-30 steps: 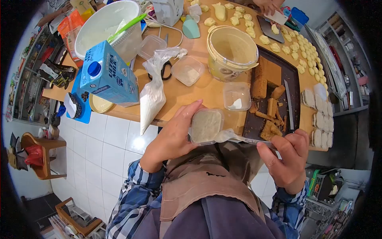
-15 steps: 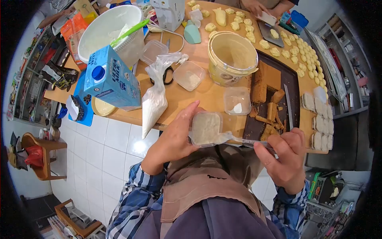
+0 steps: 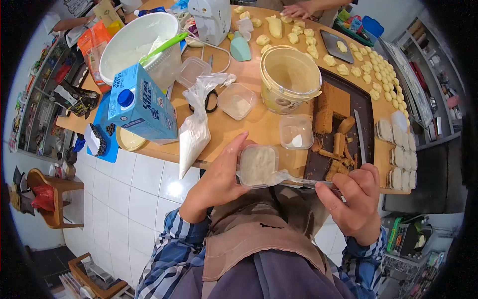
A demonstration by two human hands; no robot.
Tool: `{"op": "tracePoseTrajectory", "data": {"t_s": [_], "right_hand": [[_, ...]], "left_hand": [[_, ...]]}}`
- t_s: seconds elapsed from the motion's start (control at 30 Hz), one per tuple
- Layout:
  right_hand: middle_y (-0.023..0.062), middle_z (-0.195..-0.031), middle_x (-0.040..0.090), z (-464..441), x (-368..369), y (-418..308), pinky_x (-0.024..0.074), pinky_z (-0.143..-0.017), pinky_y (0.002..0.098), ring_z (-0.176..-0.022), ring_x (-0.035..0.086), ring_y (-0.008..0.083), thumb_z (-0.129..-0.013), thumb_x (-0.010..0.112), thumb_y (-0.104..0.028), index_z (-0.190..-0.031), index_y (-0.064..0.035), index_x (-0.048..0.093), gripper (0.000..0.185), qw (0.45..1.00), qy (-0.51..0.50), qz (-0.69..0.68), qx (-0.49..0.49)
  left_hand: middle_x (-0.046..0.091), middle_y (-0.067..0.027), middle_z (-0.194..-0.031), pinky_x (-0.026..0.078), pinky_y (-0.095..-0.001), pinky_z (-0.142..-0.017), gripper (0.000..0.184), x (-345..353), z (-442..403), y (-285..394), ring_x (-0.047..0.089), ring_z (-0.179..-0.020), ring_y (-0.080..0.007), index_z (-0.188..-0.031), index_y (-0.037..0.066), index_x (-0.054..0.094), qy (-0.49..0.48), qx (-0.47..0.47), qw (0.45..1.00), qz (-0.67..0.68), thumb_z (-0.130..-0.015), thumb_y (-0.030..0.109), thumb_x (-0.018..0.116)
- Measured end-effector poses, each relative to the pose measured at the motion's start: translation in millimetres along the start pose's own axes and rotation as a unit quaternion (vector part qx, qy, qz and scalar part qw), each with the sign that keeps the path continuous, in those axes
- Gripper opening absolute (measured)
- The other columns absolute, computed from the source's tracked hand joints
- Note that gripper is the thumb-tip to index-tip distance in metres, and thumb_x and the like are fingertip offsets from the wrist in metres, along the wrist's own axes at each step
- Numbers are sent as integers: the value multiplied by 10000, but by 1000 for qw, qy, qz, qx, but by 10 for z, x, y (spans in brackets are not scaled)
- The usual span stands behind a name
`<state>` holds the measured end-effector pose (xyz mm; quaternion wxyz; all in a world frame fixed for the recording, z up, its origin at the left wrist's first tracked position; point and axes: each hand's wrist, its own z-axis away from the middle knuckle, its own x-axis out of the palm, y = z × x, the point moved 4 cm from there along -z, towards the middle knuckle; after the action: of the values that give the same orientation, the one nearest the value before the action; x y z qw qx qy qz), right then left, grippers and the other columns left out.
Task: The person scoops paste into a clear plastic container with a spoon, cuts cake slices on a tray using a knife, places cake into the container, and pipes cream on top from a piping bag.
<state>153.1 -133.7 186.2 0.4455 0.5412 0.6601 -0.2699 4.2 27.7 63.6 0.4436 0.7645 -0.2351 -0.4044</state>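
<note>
My left hand is wrapped around a small clear plastic tub filled with a pale cream. A metal spoon is gripped in my right hand, its cream-smeared bowl touching the tub's lower right edge. Just beyond, on the table, stands another clear tub with a dab of white in it. Right of that lies a dark tray holding a brown cake block, cut pieces and a long knife. A filled piping bag rests left of my hands, its tip past the table edge.
A milk carton, a white bowl with a green spatula and a cream bucket stand on the table. Filled tubs are stacked at right. Across the table, another person's hand is over dough pieces.
The other person's hands have left the scale, and one now reaches over dough pieces further left. My hands and the tub stay nearly in place, with the spoon shifted slightly at the rim.
</note>
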Motion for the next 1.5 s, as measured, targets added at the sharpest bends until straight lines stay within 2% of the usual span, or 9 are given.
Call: {"op": "tracePoseTrajectory", "data": {"t_s": [0.23,0.33,0.73,0.83,0.93,1.23,1.3,1.43,1.5], "right_hand": [[64,-891,518,-14,0,24,385,-652,383,-758,466,216,-589,573,-205,-905,-87,648,346,1000,-3,4,3],[64,-889,520,-13,15,20,384,-653,383,-759,467,216,-592,575,-207,-911,-89,647,348,1000,-4,6,1],[59,-886,529,-85,-31,-8,384,-680,394,-756,474,216,-594,595,-182,-918,-97,646,338,1000,-8,18,3],[58,-890,528,-102,-46,-22,384,-680,395,-757,477,214,-585,612,-172,-907,-100,647,332,1000,-9,19,2],[59,-892,528,-123,-35,-27,383,-681,394,-759,479,212,-572,632,-165,-895,-101,650,329,1000,-13,20,-4],[46,-884,526,-122,-53,-5,366,-682,394,-759,474,211,-564,637,-164,-904,-103,658,346,999,2,27,18],[44,-883,526,-99,-69,14,359,-674,390,-753,468,211,-564,636,-158,-900,-104,659,341,999,7,37,28],[54,-825,536,-89,-44,75,357,-629,389,-708,467,221,-555,643,-79,-892,-95,654,338,996,46,18,75],[66,-784,538,-66,-17,137,359,-606,381,-685,470,234,-561,640,-19,-892,-83,650,337,991,73,-10,112]], "left_hand": [[464,-177,-1240,432,-362,-896,974,-24,-4,-18,496,-1102,-326,-1380,20,193,14,-17,1000,0,-581,-5,749],[417,-177,-1264,396,-427,-984,1061,-22,8,-38,448,-1181,-298,-1398,51,120,-5,-14,1000,-10,-574,29,787],[441,-184,-1237,397,-416,-985,1039,-20,17,-47,462,-1168,-300,-1386,18,142,6,-4,1000,-5,-571,34,786],[474,-182,-1226,395,-366,-953,1013,-15,31,-54,494,-1110,-333,-1380,6,176,30,5,1000,1,-544,-16,748],[440,-176,-1233,377,-417,-997,1041,-15,36,-81,466,-1161,-291,-1391,22,136,6,0,1000,6,-568,25,773],[443,-166,-1219,367,-413,-996,1044,9,53,-147,469,-1150,-287,-1385,28,140,43,2,999,22,-556,23,775],[465,-180,-1197,391,-385,-964,1018,6,67,-144,488,-1118,-305,-1372,3,169,73,2,997,8,-546,5,764],[470,-191,-1189,397,-375,-959,992,53,67,-174,496,-1106,-307,-1362,-14,179,107,3,993,43,-558,11,760],[449,-177,-1206,378,-392,-979,1033,95,57,-193,474,-1137,-289,-1370,19,138,116,8,992,48,-568,30,789]]}}
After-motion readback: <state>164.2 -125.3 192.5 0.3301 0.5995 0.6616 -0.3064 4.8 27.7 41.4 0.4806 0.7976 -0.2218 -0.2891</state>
